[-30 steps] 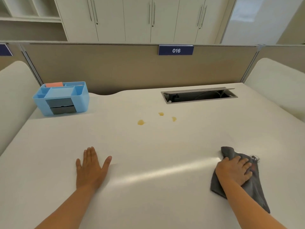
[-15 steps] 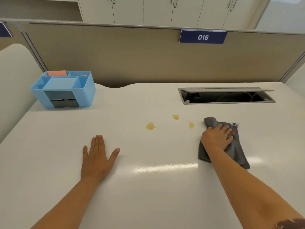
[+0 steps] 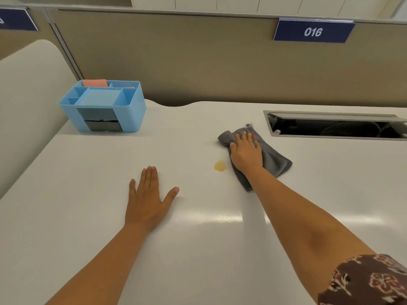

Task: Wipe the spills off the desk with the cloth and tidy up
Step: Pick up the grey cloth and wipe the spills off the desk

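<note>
Pressing flat on the grey cloth [image 3: 273,159], the right hand [image 3: 246,154] has its fingers spread and laid over the fabric rather than closed round it, pinning it to the white table [image 3: 92,194] just in front of the open cable slot [image 3: 334,126]; the left hand [image 3: 147,201] lies palm down and empty, fingers together and thumb out, well apart from the right and nearer the person; one amber spill [image 3: 220,166] shows just beside the cloth's left edge, near the right wrist, and whether others lie under the cloth cannot be told. The cloth looks soft, light and limp, bunched into folds at its far corner and trailing a loose flap toward the person; it should slide easily on the smooth, glossy top, so a flat palm with downward pressure seems the best hold, gathering the folds under the fingers so that no edge drags free. The spill looks thin and wet, likely to lift in one pass leftward. At the far left stands a blue plastic organiser [image 3: 103,106], hard-walled, with open compartments, dark drawer fronts and something pink at its back; behind it a fabric partition [image 3: 198,62] carries a plate reading 016.
</note>
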Motion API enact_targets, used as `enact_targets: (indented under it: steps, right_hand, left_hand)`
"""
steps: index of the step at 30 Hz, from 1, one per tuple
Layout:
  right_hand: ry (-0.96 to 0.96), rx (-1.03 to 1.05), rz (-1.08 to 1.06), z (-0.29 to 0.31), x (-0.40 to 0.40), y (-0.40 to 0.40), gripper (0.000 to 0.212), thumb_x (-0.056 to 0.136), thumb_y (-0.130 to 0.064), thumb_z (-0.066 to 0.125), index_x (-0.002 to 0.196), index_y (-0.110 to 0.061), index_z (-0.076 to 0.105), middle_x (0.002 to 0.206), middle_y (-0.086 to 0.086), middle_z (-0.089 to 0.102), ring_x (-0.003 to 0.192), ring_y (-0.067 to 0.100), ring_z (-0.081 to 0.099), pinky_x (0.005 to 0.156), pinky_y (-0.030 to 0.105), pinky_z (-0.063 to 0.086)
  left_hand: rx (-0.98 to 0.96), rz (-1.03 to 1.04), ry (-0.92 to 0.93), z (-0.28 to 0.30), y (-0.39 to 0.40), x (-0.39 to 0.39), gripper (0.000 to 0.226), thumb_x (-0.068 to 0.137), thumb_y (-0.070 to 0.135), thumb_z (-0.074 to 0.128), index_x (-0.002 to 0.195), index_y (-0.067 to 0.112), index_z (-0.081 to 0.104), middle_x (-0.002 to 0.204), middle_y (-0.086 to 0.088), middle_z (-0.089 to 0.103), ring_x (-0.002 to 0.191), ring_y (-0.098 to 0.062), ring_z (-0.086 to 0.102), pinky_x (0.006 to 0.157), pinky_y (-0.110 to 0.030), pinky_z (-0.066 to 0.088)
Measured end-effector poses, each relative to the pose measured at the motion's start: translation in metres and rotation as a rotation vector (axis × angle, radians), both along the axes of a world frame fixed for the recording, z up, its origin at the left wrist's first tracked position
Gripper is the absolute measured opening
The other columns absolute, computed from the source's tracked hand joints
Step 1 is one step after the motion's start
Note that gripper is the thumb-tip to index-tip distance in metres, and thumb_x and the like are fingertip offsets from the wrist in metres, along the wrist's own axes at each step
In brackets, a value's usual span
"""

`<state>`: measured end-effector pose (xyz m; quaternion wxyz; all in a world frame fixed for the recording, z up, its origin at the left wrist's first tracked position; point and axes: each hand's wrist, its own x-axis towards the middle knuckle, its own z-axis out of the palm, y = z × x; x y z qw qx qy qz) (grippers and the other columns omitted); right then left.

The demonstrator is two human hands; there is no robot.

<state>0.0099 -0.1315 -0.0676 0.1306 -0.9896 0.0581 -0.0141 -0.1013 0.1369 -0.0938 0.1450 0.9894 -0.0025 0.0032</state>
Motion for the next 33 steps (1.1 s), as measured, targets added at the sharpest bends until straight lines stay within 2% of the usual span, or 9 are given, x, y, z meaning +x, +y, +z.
enact_targets:
  steps: [6,12,16,20,23,27,33]
  right_hand:
    - [0.035,-0.002,0.313,-0.002,0.002,0.060,0.053,0.101,-0.035,0.019,0.150,-0.015,0.017,0.160,0.006,0.007,0.148,0.021,0.001,0.118,0.036,-0.001]
    - [0.063,0.029,0.487,-0.002,-0.033,0.086,0.052,0.101,-0.036,0.021,0.150,-0.018,0.017,0.160,0.001,0.007,0.148,0.016,-0.001,0.119,0.034,-0.002]
    - [0.047,0.020,0.563,-0.001,-0.073,0.087,0.051,0.101,-0.033,0.022,0.150,-0.019,0.018,0.160,0.000,0.009,0.148,0.013,0.000,0.117,0.029,-0.005]
    - [0.058,0.031,0.578,0.000,-0.114,0.081,0.051,0.101,-0.034,0.023,0.150,-0.021,0.017,0.160,-0.003,0.008,0.147,0.011,-0.001,0.117,0.030,-0.004]
    - [0.064,0.032,0.575,-0.001,-0.144,0.072,0.050,0.101,-0.033,0.023,0.150,-0.024,0.017,0.160,-0.005,0.008,0.147,0.009,-0.002,0.118,0.028,-0.004]
    - [0.043,0.059,0.407,-0.003,-0.182,0.054,0.048,0.102,-0.033,0.022,0.149,-0.025,0.020,0.160,-0.008,0.010,0.147,0.007,0.000,0.118,0.028,-0.003]
    - [-0.026,0.037,-0.350,-0.002,-0.234,0.029,0.052,0.100,-0.031,0.020,0.149,-0.015,0.020,0.160,0.005,0.013,0.147,0.020,0.008,0.119,0.041,0.008]
  left_hand:
    - [-0.029,0.003,-0.006,-0.001,0.001,0.000,0.099,0.069,0.076,0.000,0.146,0.014,-0.011,0.158,0.001,-0.007,0.144,-0.008,-0.012,0.116,-0.037,-0.011]
    - [-0.110,0.044,-0.072,0.003,0.003,0.002,0.090,0.078,0.068,0.011,0.146,0.012,-0.010,0.158,-0.002,-0.013,0.144,-0.012,-0.015,0.116,-0.036,-0.009]
    - [-0.124,0.040,-0.043,0.004,0.005,-0.007,0.090,0.078,0.067,0.009,0.146,0.012,-0.010,0.158,-0.003,-0.011,0.144,-0.013,-0.012,0.117,-0.035,-0.008]
    - [-0.103,0.021,-0.001,0.001,0.015,-0.028,0.092,0.075,0.069,0.005,0.147,0.012,-0.008,0.158,-0.002,-0.007,0.145,-0.012,-0.009,0.117,-0.034,-0.007]
    - [-0.084,0.005,0.012,-0.003,0.024,-0.048,0.082,0.086,0.063,0.015,0.146,0.012,-0.008,0.158,-0.001,-0.007,0.145,-0.010,-0.009,0.117,-0.034,-0.008]
    - [-0.069,-0.021,0.014,-0.002,0.040,-0.077,0.080,0.088,0.061,0.017,0.146,0.014,-0.010,0.158,0.001,-0.010,0.143,-0.007,-0.013,0.116,-0.032,-0.011]
    - [-0.046,-0.048,0.013,0.000,0.064,-0.121,0.081,0.086,0.064,0.013,0.145,0.014,-0.013,0.157,0.002,-0.011,0.142,-0.005,-0.015,0.116,-0.031,-0.013]
